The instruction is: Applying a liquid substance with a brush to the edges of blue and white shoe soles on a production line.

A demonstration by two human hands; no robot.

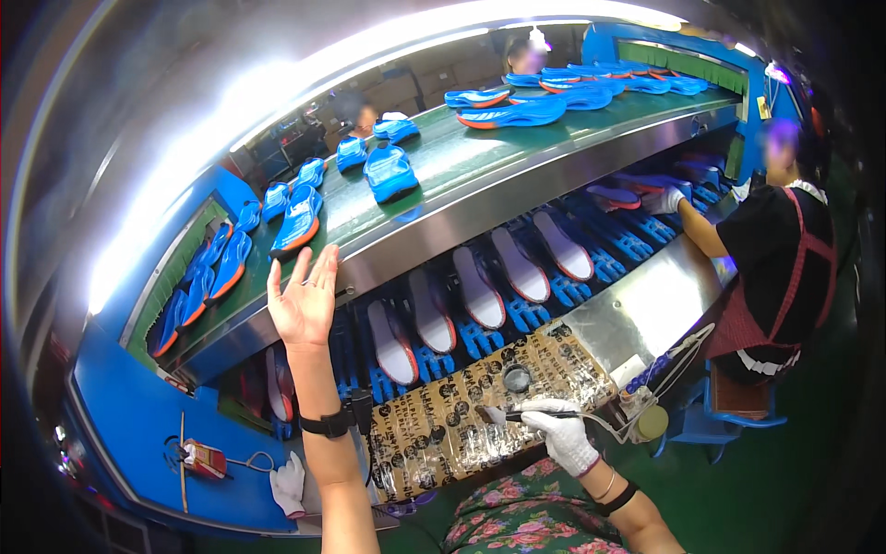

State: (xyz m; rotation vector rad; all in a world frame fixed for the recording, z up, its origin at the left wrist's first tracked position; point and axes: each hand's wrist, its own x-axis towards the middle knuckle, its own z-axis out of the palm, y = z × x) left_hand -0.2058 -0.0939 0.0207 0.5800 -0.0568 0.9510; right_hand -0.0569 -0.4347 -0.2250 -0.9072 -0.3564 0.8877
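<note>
Head view of a shoe-sole line. The left hand [303,300], bare, is raised with palm open and fingers spread; it holds nothing and hovers at the steel lip of the upper belt [443,162], just at 6 o'clock from the nearest blue sole [297,222]. The right hand [565,434], in a white glove, is closed around a thin pen tool [531,417] whose tip points toward 9 o'clock over the patterned mat [461,415]. A small round dish [516,378] sits on the mat at 12 o'clock from the tool.

On the lower rack [526,309], white-faced soles [478,288] rest tilted on blue holders, running from 8 o'clock up toward 2 o'clock. More blue soles lie along the belt. A spare glove [290,485] lies at 6 o'clock from the left wrist. A co-worker [780,268] in a dark top stands at 3 o'clock, one gloved hand in the rack.

Judgement: the reach is for the nearest belt sole. It is best taken by its near edge with a full pinch, lifted clear of its neighbours, while the tool tip is kept parked over the mat, away from the rack soles.
</note>
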